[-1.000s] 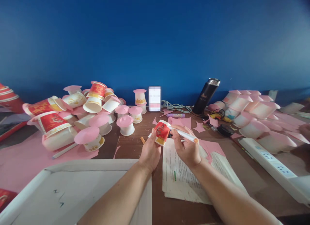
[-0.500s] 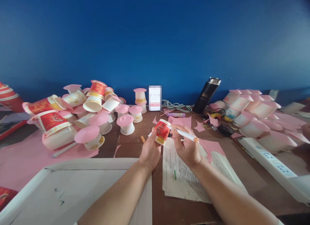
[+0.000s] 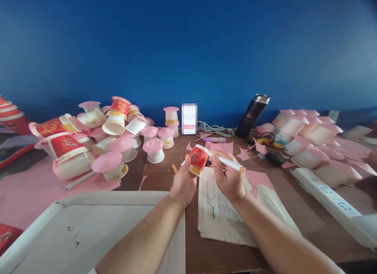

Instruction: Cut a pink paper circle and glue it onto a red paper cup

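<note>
In the middle of the view a red paper cup (image 3: 198,160) with a gold-and-white pattern lies tilted in my left hand (image 3: 184,183), whose fingers are wrapped round it. My right hand (image 3: 231,181) is closed on a white marker pen (image 3: 229,162) with an orange end, which points away from the cup. The pen's other end reaches the cup's rim; its tip is not clearly visible. Below my right hand lie printed papers (image 3: 218,215). A small orange piece (image 3: 174,168) rests on the table left of the cup.
Paper cups with pink tops (image 3: 110,162) are heaped at left, more (image 3: 312,156) at right. A white box lid (image 3: 97,223) lies front left. A power strip (image 3: 326,203), black flask (image 3: 251,116), purple glue stick (image 3: 215,140) and phone (image 3: 189,118) stand or lie around.
The whole view has shifted slightly. The pen has tilted a little, its orange end moving slightly right with my right hand. Both hands keep their holds.
</note>
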A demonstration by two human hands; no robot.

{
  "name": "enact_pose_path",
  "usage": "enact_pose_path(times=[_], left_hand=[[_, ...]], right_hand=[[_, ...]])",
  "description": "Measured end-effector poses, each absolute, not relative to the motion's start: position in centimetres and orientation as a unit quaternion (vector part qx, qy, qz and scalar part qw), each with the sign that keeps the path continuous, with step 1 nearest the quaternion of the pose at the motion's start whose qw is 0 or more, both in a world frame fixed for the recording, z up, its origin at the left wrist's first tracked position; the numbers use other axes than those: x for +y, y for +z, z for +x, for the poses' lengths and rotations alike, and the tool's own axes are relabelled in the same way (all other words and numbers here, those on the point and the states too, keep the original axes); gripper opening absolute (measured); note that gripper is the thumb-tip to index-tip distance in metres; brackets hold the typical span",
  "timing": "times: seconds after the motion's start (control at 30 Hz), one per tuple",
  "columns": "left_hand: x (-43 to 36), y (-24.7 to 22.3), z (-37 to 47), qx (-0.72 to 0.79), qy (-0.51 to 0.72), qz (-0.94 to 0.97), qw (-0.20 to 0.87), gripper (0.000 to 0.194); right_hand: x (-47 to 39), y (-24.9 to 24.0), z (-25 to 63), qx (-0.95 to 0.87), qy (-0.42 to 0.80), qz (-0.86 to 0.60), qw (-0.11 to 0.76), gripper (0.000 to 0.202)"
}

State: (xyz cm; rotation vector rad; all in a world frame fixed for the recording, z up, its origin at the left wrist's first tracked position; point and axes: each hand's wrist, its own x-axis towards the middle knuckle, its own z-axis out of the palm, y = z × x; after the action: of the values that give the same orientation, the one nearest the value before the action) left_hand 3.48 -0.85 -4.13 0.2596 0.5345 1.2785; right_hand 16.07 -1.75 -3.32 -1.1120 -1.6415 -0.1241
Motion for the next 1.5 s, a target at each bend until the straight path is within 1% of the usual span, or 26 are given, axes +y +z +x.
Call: enact_pose_path(times=[0.43,0.73,0.97,1.13,1.5], left_hand=[[-0.81,-4.10,3.45,0.276,0.596,0.110,0.746,0.019],[-0.69,-4.31,3.35,0.278,0.594,0.096,0.749,0.022],[-0.72,-4.34,3.30,0.263,0.585,0.116,0.758,0.025],[-0.66,-4.59,3.25,0.258,0.586,0.132,0.757,0.022],[-0.55,-4.88,3.26,0.248,0.580,0.134,0.764,0.029]], right_hand=[[-1.78,-3.32,16.00,-0.693,-0.044,-0.480,0.536,0.017],[-1.90,-2.90,15.84,-0.698,-0.061,-0.477,0.531,0.018],[-1.98,-2.96,15.85,-0.702,-0.047,-0.476,0.527,0.017],[-2.03,-3.03,15.81,-0.707,-0.057,-0.472,0.524,0.016],[-2.11,-3.07,15.69,-0.708,-0.056,-0.480,0.515,0.015]])
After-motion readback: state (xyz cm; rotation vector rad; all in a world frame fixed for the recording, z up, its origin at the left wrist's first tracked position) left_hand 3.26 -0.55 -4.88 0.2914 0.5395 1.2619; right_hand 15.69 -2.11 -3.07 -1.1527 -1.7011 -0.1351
